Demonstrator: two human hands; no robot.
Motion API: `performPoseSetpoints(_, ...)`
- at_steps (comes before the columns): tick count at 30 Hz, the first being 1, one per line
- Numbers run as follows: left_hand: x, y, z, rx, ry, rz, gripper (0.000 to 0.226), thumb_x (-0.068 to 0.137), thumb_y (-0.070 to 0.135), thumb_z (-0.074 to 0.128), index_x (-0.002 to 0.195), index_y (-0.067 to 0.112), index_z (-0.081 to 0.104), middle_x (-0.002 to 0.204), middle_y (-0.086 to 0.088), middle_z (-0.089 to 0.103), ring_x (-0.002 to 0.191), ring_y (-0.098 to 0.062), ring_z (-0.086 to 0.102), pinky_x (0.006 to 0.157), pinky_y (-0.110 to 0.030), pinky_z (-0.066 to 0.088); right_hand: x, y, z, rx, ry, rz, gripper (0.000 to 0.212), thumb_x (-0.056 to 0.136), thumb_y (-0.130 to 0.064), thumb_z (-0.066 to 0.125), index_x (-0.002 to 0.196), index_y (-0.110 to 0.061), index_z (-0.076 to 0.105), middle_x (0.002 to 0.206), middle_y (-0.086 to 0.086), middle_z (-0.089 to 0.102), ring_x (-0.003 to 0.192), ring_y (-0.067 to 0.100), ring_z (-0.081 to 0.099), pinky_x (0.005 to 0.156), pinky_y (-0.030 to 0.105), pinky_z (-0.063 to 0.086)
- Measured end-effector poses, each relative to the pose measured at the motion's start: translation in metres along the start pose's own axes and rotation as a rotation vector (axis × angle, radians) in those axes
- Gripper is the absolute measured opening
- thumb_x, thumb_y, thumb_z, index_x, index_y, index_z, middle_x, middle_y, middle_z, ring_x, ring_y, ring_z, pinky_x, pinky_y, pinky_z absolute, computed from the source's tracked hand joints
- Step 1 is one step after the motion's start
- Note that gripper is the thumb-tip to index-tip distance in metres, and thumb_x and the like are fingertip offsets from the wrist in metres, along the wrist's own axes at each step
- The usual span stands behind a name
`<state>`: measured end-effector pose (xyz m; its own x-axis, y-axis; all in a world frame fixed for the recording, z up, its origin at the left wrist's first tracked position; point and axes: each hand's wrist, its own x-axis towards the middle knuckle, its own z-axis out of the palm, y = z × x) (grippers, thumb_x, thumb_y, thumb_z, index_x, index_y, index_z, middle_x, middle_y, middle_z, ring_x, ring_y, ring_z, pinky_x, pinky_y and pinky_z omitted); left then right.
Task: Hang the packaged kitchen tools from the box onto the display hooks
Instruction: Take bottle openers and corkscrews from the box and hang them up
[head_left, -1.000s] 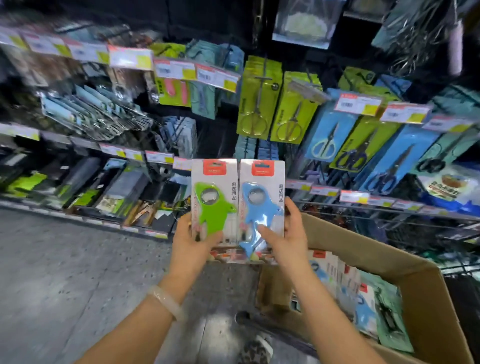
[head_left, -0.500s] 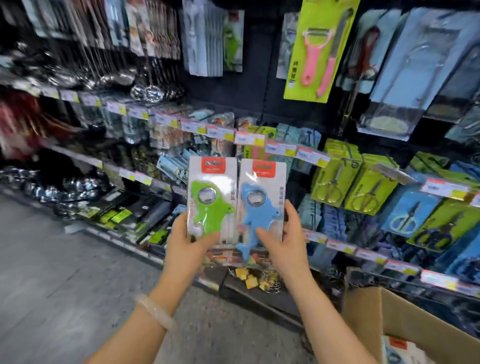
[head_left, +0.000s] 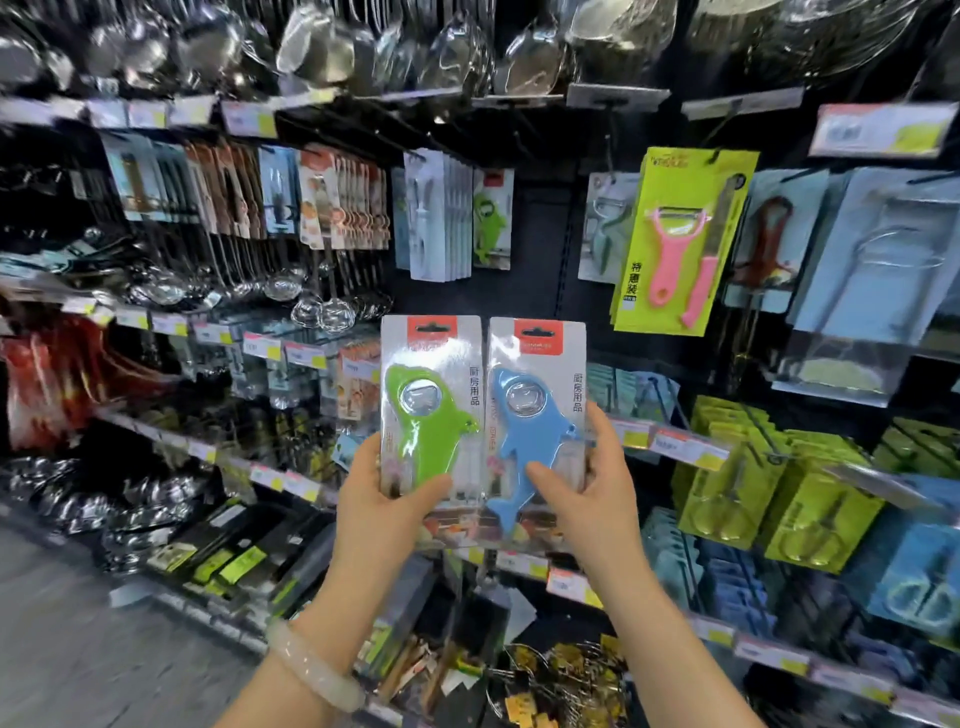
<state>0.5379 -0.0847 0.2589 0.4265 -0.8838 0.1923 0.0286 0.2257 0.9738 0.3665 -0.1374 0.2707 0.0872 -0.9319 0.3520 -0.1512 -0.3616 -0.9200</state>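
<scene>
Left hand (head_left: 387, 512) gripped the green opener pack (head_left: 430, 410), right hand (head_left: 592, 493) gripped the blue opener pack (head_left: 537, 415), both by the lower edge. Packs were held upright side by side, hang-holes up, probably for hooking beside the matching green pack (head_left: 491, 223) hanging above.

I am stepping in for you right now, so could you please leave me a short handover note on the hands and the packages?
Left hand grips the green dolphin package by its lower edge. Right hand grips the blue dolphin package likewise. Both are held upright, side by side, before the display. A matching green package already hangs higher up. Neither held package is hung yet. The box is out of view.
</scene>
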Motion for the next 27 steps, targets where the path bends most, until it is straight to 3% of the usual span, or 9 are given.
performPoseSetpoints(3,0.037,0.0,-0.005,-0.01,-0.007,-0.005,0.075,0.075,0.013,0.077,0.14,0.017,0.039,0.128,-0.01,0.058,0.079,-0.011,0.07,0.061,-0.025,0.057,0.03,0.001,0.017,0.0,0.017,-0.006,0.078,0.086,-0.015,0.067,0.147,-0.032,0.022,0.153,-0.013,0.024,0.139,0.008,0.025,0.112,0.035,0.029)
performPoseSetpoints(6,0.074,0.003,-0.007,-0.018,-0.026,0.006,0.067,0.081,0.002,0.071,0.139,0.013,0.04,0.122,-0.01,0.061,0.062,-0.007,0.068,0.05,-0.017,0.052,0.062,0.006,0.035,0.008,0.033,-0.008,0.077,0.086,-0.016,0.068,0.147,-0.032,0.023,0.151,-0.013,0.026,0.139,0.009,0.027,0.112,0.037,0.03)
performPoseSetpoints(9,0.108,0.005,-0.009,-0.002,-0.035,0.019,0.065,0.08,0.003,0.072,0.137,0.013,0.041,0.123,-0.008,0.061,0.066,-0.005,0.069,0.049,-0.014,0.051,0.092,0.008,0.049,0.013,0.051,-0.015,0.078,0.085,-0.015,0.068,0.146,-0.031,0.023,0.15,-0.014,0.027,0.139,0.009,0.028,0.113,0.037,0.03)
performPoseSetpoints(12,0.136,0.003,-0.009,-0.005,-0.028,0.032,0.06,0.08,0.003,0.072,0.132,0.014,0.045,0.112,-0.006,0.066,0.061,-0.008,0.068,0.052,-0.025,0.055,0.115,0.009,0.062,0.03,0.061,-0.015,0.078,0.085,-0.014,0.068,0.146,-0.031,0.023,0.151,-0.012,0.028,0.138,0.011,0.03,0.112,0.044,0.033)
performPoseSetpoints(17,0.174,0.002,-0.01,-0.016,-0.004,0.039,0.059,0.078,0.009,0.075,0.129,0.019,0.048,0.116,-0.008,0.065,0.087,-0.029,0.068,0.073,-0.049,0.057,0.146,0.005,0.077,0.01,0.088,-0.047,0.077,0.085,-0.01,0.067,0.146,-0.027,0.024,0.144,-0.014,0.031,0.133,0.003,0.03,0.107,0.025,0.03)
performPoseSetpoints(19,0.189,0.002,-0.011,-0.017,-0.015,0.055,0.058,0.078,0.007,0.074,0.128,0.02,0.048,0.117,-0.007,0.065,0.088,-0.023,0.069,0.07,-0.044,0.059,0.157,0.003,0.082,-0.004,0.102,-0.062,0.076,0.085,-0.009,0.067,0.146,-0.027,0.025,0.14,-0.016,0.033,0.13,0.001,0.032,0.106,0.022,0.031)
performPoseSetpoints(21,0.204,0.001,-0.012,-0.039,-0.032,0.072,0.059,0.08,0.003,0.072,0.13,0.019,0.046,0.11,-0.003,0.067,0.069,-0.009,0.069,0.054,-0.027,0.056,0.168,0.001,0.086,-0.027,0.115,-0.071,0.076,0.085,-0.008,0.067,0.146,-0.027,0.025,0.134,-0.023,0.034,0.124,-0.004,0.034,0.098,0.006,0.032)
performPoseSetpoints(23,0.216,0.003,-0.012,-0.055,-0.052,0.077,0.056,0.081,0.0,0.07,0.128,0.019,0.048,0.105,0.003,0.067,0.064,-0.001,0.067,0.05,-0.02,0.054,0.178,-0.002,0.091,-0.04,0.13,-0.074,0.075,0.085,-0.007,0.067,0.145,-0.027,0.026,0.127,-0.03,0.035,0.117,-0.009,0.035,0.085,-0.006,0.031)
performPoseSetpoints(27,0.248,0.013,-0.016,-0.066,-0.085,0.092,0.054,0.08,0.0,0.071,0.124,0.021,0.05,0.108,0.008,0.067,0.082,-0.002,0.068,0.068,-0.027,0.057,0.2,-0.013,0.103,-0.071,0.171,-0.106,0.077,0.085,-0.009,0.067,0.146,-0.028,0.024,0.146,-0.016,0.031,0.125,-0.004,0.03,0.103,0.021,0.032)
